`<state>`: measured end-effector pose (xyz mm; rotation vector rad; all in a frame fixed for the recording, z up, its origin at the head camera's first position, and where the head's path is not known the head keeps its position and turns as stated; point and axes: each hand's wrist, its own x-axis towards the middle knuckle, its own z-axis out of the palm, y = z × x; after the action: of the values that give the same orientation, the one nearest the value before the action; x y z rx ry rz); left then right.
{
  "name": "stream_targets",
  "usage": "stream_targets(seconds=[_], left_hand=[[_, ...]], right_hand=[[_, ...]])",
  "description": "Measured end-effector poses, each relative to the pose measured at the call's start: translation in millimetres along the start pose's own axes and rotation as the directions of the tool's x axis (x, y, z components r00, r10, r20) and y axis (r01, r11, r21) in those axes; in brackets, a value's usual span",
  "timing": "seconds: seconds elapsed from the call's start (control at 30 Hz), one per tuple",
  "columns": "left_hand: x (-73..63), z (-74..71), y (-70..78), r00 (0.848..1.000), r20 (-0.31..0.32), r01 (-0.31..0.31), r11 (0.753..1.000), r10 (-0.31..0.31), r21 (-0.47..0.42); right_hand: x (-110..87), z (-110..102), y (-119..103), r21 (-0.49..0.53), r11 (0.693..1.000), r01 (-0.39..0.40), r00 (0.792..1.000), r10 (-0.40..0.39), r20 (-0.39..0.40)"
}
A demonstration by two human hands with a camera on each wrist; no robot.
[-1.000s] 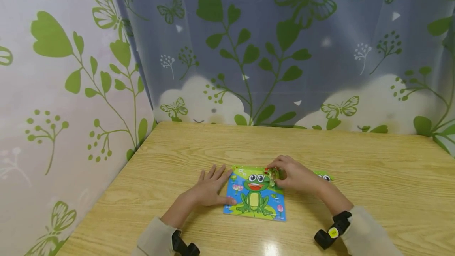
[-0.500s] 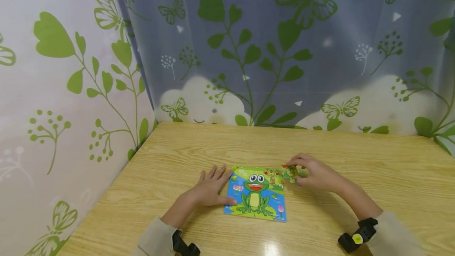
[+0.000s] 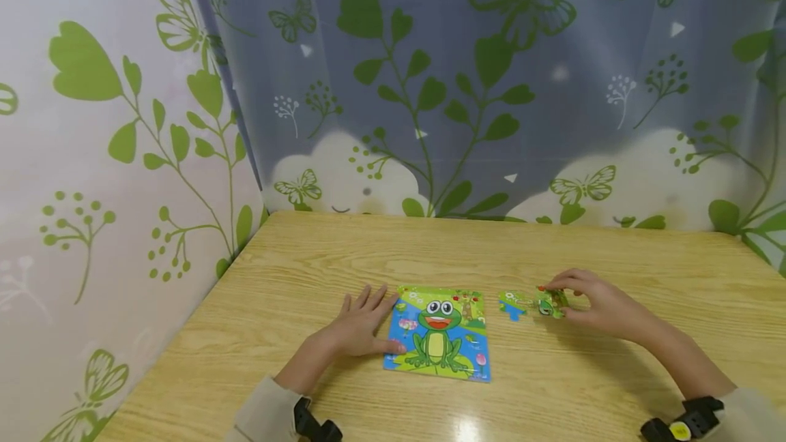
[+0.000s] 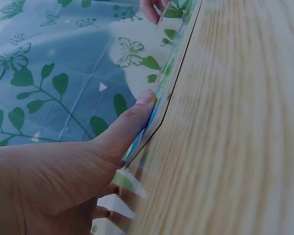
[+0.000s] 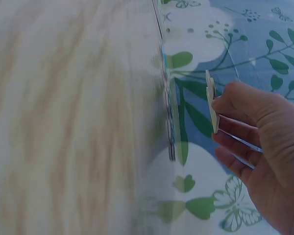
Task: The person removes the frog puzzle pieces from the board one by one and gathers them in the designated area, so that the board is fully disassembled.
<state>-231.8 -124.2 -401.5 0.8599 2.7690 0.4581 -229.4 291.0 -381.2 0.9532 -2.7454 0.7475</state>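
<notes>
A square frog jigsaw puzzle (image 3: 437,336) lies on the table. My left hand (image 3: 362,326) rests at its left side, fingers straight and spread, thumb on the puzzle's edge; the left wrist view shows that thumb (image 4: 132,117) along the thin board. To the right of it, my right hand (image 3: 598,302) pinches a small puzzle piece (image 3: 559,297) with green tree and red apple print between thumb and fingers. Seen edge-on in the right wrist view, the pinched puzzle piece (image 5: 211,103) is thin and pale. A loose green-and-blue puzzle piece (image 3: 513,305) lies just left of the right hand.
The wooden table (image 3: 344,244) reaches back to a blue curtain (image 3: 405,87) printed with leaves and butterflies. A pale curtain (image 3: 141,121) borders the left side. Black wrist cameras sit on both wrists.
My right hand has moved right with the puzzle piece, from over the puzzle's upper right corner to beyond the loose piece, which now shows. The left hand has stayed in place.
</notes>
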Motion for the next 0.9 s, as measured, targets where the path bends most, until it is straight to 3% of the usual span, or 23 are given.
stream_targets(seconds=[0.3,0.6,0.9], left_hand=[[1.4,1.5,-1.6,1.000,0.005,-0.003,1.000,0.003,-0.008],[0.7,1.7,-2.5,1.000,0.003,-0.007,1.000,0.007,-0.005],[0.8,1.2,-2.6,1.000,0.004,-0.006,1.000,0.006,0.003]], right_hand=[[-22.0,-9.9,22.5,-0.038,0.998,0.051,0.996,-0.053,-0.077],[-33.8,-8.3,40.1,-0.128,0.991,0.026,0.989,-0.044,-0.139],[-38.8,-7.0,49.4,-0.062,0.998,0.011,0.993,-0.018,-0.115]])
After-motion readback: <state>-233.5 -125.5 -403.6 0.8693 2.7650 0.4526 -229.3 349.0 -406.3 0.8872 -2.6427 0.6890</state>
